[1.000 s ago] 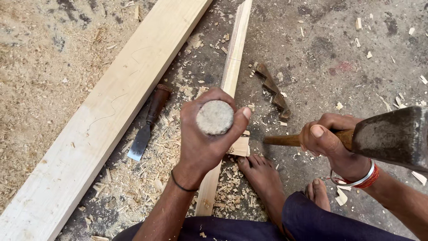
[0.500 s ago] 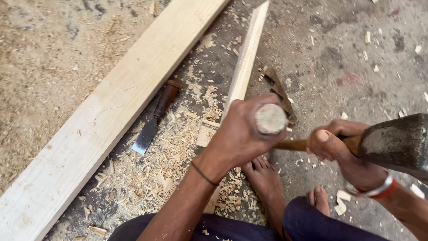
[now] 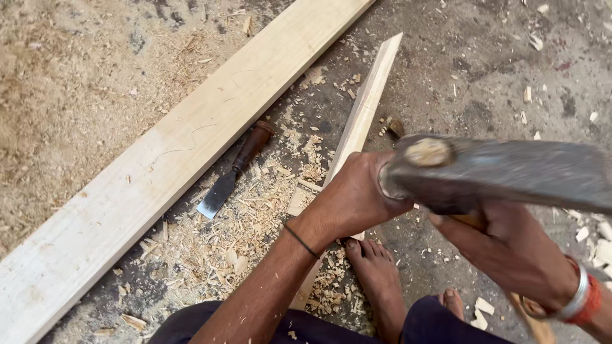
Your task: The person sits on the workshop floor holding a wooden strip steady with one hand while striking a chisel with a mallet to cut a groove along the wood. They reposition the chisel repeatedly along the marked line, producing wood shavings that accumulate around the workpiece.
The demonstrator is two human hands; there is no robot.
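Head view, only one.

My left hand (image 3: 357,197) is wrapped tight around a chisel handle, held upright on the wood strip (image 3: 366,111). The handle is mostly hidden under my fist and the hammer head; I can't see the blade or where it bites.

My right hand (image 3: 510,251) is closed on the hammer (image 3: 503,172) handle. The head is down at the top of my left fist, blurred, touching or just about on the handle end. Can't tell which.

Landmark = strip. It runs diagonally from near my foot (image 3: 376,267) up and away to a pointed far end. My foot sits by its near end, next to it or on it, can't tell. A spare chisel (image 3: 233,172) lies flat just left of the strip, blade toward me. The wide plank (image 3: 185,146) lies further left, roughly parallel. Shavings (image 3: 223,236) are piled left of the strip, between it and the plank, thickest near the spare chisel's blade.

Step, as I read it: mid-strike, chopping into the strip near its near half.

Next move needs: left fist clear of the hammer face, chisel steady, hammer lifted straight, foot pinning the strip.
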